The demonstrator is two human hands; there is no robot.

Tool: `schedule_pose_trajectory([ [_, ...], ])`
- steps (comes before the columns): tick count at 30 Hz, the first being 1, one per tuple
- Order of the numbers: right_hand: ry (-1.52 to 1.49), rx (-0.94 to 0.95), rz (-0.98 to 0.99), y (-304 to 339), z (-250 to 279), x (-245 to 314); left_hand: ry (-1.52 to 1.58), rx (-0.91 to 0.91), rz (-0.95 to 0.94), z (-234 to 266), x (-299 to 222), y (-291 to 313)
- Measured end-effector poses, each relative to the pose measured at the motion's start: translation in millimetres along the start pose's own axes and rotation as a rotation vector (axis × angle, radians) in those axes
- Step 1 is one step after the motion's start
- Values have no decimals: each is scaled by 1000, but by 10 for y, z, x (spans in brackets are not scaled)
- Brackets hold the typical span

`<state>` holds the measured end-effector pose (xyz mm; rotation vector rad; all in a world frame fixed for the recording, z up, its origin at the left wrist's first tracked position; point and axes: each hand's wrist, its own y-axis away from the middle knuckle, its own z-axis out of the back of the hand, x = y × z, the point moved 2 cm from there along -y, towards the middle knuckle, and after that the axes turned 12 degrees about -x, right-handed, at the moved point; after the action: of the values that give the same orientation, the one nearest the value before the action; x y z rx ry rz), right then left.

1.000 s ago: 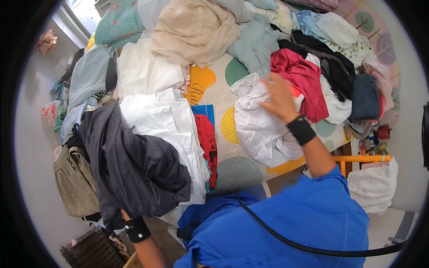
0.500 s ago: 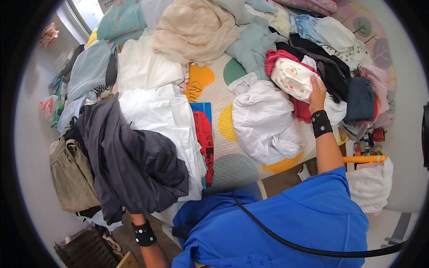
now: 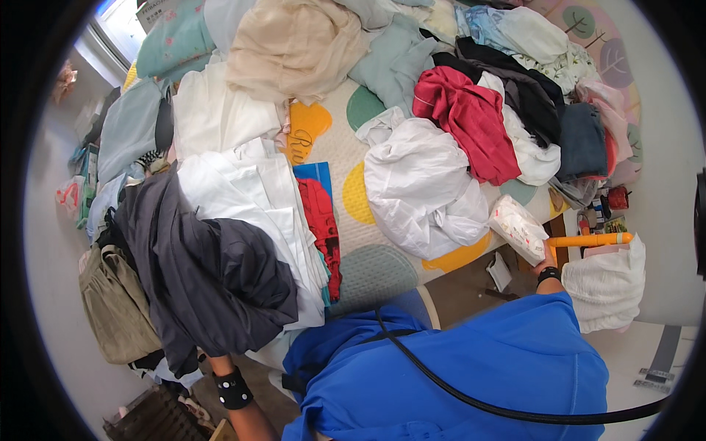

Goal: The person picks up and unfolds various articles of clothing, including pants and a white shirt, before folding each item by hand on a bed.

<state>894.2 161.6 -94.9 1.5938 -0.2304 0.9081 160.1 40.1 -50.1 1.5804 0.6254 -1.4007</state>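
Observation:
My right hand [image 3: 546, 259] is at the right edge of the bed, closed round one end of a white soft tissue pack [image 3: 518, 229] with red print. The pack is tilted, close to the front edge of the mattress. Behind it lie a crumpled white garment [image 3: 423, 187] and a crimson garment [image 3: 471, 125]. My left hand [image 3: 215, 363] is low on the left, reaching under the hanging edge of a large dark grey garment [image 3: 213, 257]. Its fingers are hidden by the cloth.
Folded white clothes [image 3: 235, 198] and red clothing [image 3: 320, 228] are stacked beside the grey garment. Olive trousers [image 3: 114, 305] hang at the left. A beige sheer garment [image 3: 294, 48] lies farther back. An orange bar [image 3: 588, 240] and a white cloth bundle [image 3: 607, 287] are at the right.
My right hand has taken the tissue pack off the crimson garment and brought it toward me and to the right, baring that garment. My left hand stays under the grey cloth.

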Motion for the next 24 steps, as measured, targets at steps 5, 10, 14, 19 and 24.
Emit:
schedule_pose_trajectory([
  [5,176,180,385,-1301,-214,34,-42,-16,5,63,54,-9],
  [10,246,-300,532,-528,-1783,-20,-89,-29,-11,73,53,20],
  [14,647,-516,846,-245,-2011,130,-96,-42,-4,104,79,17],
  [19,712,-90,1764,640,-2111,130,-126,-51,-21,127,82,-14],
  [24,1080,881,1599,1639,-2547,-1435,-192,-83,-59,262,113,-35],
])
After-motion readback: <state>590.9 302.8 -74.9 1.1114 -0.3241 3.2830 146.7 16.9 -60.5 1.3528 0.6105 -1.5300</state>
